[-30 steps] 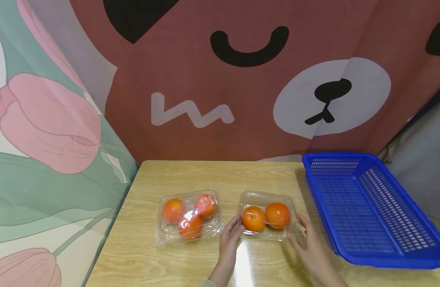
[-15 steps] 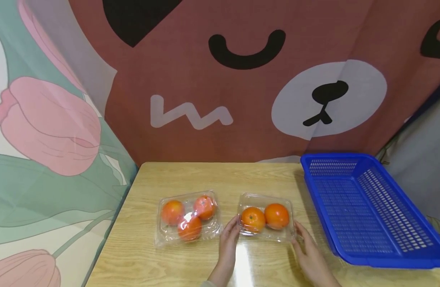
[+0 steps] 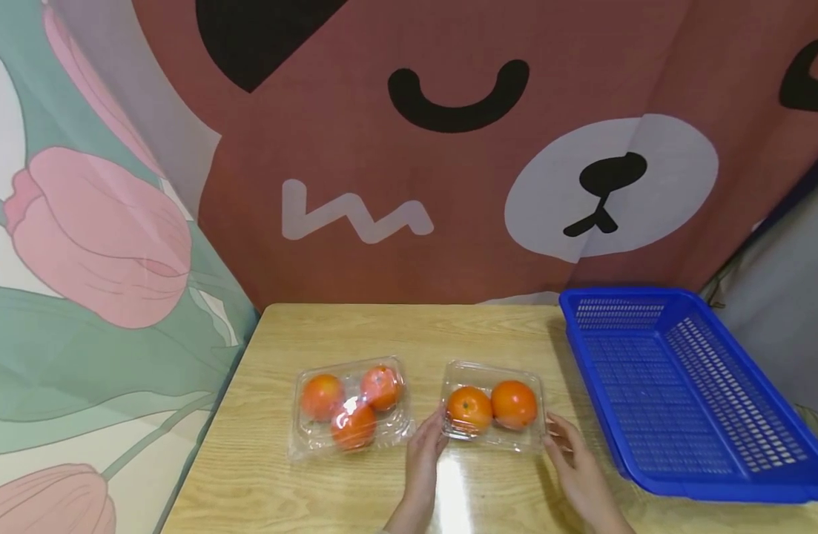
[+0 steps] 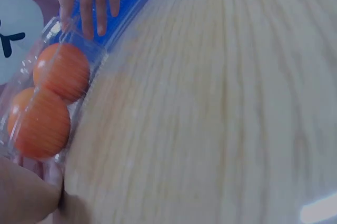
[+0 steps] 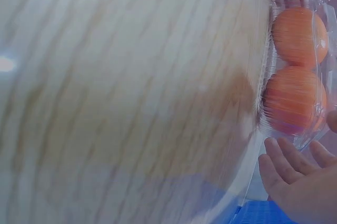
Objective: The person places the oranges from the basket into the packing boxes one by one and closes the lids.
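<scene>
Two round orange fruits (image 3: pixel 514 405) sit in a clear plastic box (image 3: pixel 495 439), which lies on the table between my hands. At its left end, my left hand (image 3: pixel 422 463) touches the side with its fingers extended. My right hand (image 3: pixel 578 466) is at the right end, fingers loosely straight and thumb apart; in the right wrist view its fingertips (image 5: pixel 281 148) are close beside the box wall. Whether they touch it is hard to tell. To the left lies a second clear box (image 3: pixel 315 439) with three orange-red fruits (image 3: pixel 354 425).
A blue plastic basket (image 3: pixel 662 400) with mesh walls stands on the right of the wooden table (image 3: pixel 302 497), close to my right hand. Behind the table hangs a brown cloth (image 3: pixel 355 274) with a bear face. A flowered cloth (image 3: pixel 135 371) hangs along the left side.
The right-hand box has shifted slightly to the left, and my right hand has moved left along with it. My left hand stays at its left end. The other box has not moved.
</scene>
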Demonstrator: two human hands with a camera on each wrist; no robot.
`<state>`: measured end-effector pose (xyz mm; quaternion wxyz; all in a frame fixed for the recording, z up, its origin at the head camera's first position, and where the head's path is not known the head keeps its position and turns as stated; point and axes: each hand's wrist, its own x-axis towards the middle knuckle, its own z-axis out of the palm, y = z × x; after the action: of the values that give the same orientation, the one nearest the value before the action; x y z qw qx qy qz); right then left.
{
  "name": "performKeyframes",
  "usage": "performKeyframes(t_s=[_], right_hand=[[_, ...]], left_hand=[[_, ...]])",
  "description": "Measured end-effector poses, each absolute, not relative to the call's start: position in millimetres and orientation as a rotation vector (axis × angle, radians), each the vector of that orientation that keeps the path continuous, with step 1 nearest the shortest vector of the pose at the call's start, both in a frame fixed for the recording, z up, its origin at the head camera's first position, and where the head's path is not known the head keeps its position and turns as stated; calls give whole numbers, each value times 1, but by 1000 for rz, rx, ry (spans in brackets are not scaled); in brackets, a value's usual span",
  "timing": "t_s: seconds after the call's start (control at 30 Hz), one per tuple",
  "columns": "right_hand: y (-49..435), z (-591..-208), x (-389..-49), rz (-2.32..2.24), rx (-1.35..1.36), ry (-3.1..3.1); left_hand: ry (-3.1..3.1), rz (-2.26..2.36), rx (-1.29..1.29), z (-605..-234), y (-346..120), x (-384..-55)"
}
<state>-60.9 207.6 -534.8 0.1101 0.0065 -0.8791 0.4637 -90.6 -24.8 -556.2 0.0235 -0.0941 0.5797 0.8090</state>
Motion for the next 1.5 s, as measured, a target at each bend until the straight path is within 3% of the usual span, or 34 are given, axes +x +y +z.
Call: performKeyframes(t_s=[0.2,0.5,1.5], right_hand=[[208,-535,-66,1525,-129,-2554],[201,-536,-70,2158,-504,-2283],[202,-545,-64,2132,-327,-2196]], left_hand=[[1867,2422,-414,-551,-24,-88],[1855,2397,-507,-548,-24,-86],[2026,2340,-372,-552,-16,-90]])
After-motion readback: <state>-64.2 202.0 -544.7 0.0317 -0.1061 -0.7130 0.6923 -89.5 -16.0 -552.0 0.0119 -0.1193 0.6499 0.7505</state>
